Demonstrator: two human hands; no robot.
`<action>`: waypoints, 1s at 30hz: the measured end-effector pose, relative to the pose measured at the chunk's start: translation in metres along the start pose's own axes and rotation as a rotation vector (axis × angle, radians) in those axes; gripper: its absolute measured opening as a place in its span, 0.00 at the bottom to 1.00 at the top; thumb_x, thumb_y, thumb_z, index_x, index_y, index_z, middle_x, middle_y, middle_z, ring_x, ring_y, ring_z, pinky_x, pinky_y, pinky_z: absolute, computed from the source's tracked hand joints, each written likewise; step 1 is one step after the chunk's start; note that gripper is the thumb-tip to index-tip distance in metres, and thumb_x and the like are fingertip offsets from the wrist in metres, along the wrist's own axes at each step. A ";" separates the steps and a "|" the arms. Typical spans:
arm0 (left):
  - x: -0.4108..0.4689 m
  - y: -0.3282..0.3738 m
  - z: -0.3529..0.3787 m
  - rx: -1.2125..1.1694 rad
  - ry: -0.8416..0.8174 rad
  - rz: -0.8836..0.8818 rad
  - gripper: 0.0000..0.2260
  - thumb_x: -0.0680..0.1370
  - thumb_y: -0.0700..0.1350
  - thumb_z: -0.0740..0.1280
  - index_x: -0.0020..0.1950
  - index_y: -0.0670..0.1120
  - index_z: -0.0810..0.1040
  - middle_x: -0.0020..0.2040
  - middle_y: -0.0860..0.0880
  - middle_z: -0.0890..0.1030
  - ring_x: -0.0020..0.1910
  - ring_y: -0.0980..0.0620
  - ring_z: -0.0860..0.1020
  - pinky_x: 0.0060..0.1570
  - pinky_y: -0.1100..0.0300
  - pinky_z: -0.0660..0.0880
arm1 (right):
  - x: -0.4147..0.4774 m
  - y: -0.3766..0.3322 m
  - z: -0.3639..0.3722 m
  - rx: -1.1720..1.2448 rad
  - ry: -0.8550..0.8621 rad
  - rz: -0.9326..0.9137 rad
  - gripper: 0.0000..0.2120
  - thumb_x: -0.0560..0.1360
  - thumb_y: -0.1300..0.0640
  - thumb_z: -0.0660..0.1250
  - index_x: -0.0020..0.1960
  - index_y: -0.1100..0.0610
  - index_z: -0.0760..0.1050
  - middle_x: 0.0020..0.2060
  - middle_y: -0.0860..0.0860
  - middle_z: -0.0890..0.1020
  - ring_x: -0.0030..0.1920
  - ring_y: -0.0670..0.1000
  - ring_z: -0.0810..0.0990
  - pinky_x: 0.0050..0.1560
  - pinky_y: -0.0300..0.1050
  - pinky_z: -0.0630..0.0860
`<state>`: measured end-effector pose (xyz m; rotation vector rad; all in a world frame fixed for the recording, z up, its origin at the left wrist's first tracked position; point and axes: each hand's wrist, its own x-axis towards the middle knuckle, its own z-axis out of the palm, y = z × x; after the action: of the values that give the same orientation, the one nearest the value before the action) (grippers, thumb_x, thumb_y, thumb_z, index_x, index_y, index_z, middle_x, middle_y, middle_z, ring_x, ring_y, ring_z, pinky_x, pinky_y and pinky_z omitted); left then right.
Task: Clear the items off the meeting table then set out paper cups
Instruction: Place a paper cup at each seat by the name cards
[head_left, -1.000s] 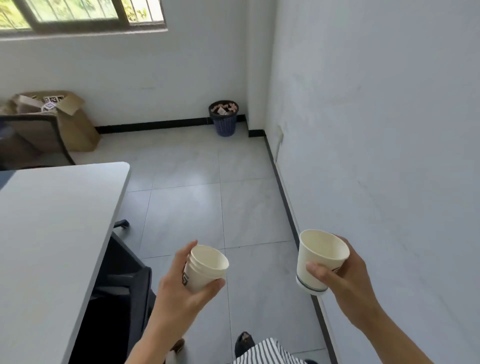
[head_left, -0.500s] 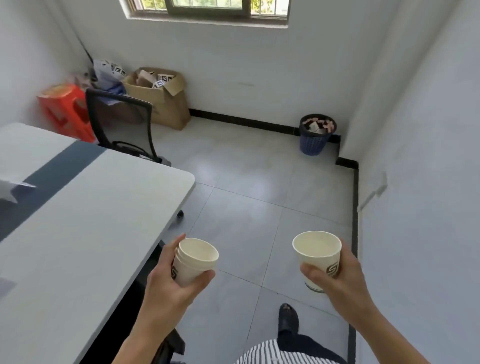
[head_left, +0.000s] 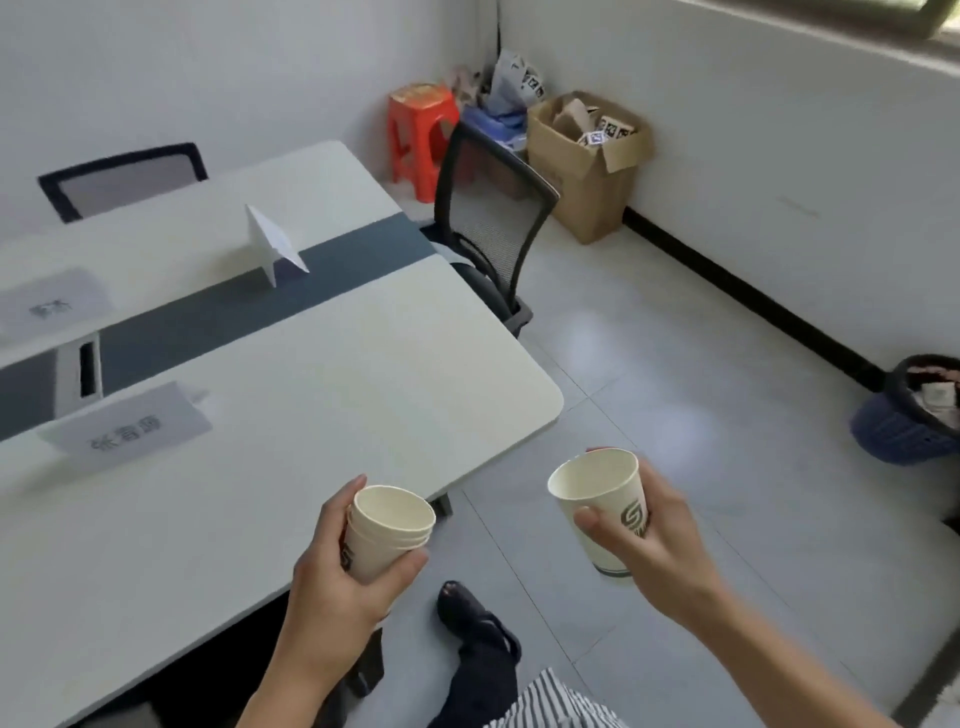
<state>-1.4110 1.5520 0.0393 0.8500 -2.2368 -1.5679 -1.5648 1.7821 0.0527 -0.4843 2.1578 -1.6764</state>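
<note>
2 hands (head_left: 343, 582) (head_left: 662, 551) hold cups (head_left: 387, 545) (head_left: 631, 519), mouths up, seemingly tilted.

Name cards (head_left: 127, 431) on table (head_left: 363, 374) at left; chair (head_left: 488, 218) behind it; bin (head_left: 914, 410) far right (by wall).

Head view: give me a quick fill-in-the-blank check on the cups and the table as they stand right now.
1. The left hand grips a ____ of nested paper cups.
2. The right hand holds a single paper cup out over the ____.
3. The number of cups standing on the table is ____.
4. The wastebasket by the wall is ____ in colour.

Missing words: stack; floor; zero; blue.
</note>
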 end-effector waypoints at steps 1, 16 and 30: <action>0.013 -0.002 -0.002 -0.004 0.022 -0.004 0.32 0.66 0.40 0.78 0.63 0.60 0.68 0.50 0.72 0.76 0.49 0.69 0.75 0.40 0.79 0.72 | 0.017 -0.002 0.010 0.000 -0.026 -0.004 0.26 0.60 0.39 0.72 0.53 0.51 0.76 0.42 0.52 0.81 0.39 0.52 0.80 0.34 0.41 0.78; 0.176 -0.007 -0.088 -0.050 0.286 -0.127 0.34 0.65 0.47 0.79 0.65 0.63 0.67 0.51 0.69 0.76 0.50 0.63 0.76 0.46 0.56 0.80 | 0.242 -0.055 0.134 -0.098 -0.400 -0.005 0.25 0.62 0.36 0.69 0.50 0.52 0.76 0.40 0.49 0.82 0.38 0.44 0.80 0.37 0.39 0.77; 0.184 -0.034 -0.099 -0.133 0.751 -0.559 0.30 0.64 0.51 0.79 0.59 0.68 0.68 0.53 0.68 0.77 0.50 0.64 0.77 0.46 0.49 0.81 | 0.444 -0.026 0.385 -0.336 -0.862 -0.131 0.29 0.65 0.50 0.78 0.62 0.53 0.70 0.49 0.46 0.79 0.49 0.48 0.78 0.41 0.35 0.70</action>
<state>-1.4926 1.3576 0.0256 1.7652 -1.4085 -1.2456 -1.7667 1.2379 -0.0429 -1.2000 1.7386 -0.8714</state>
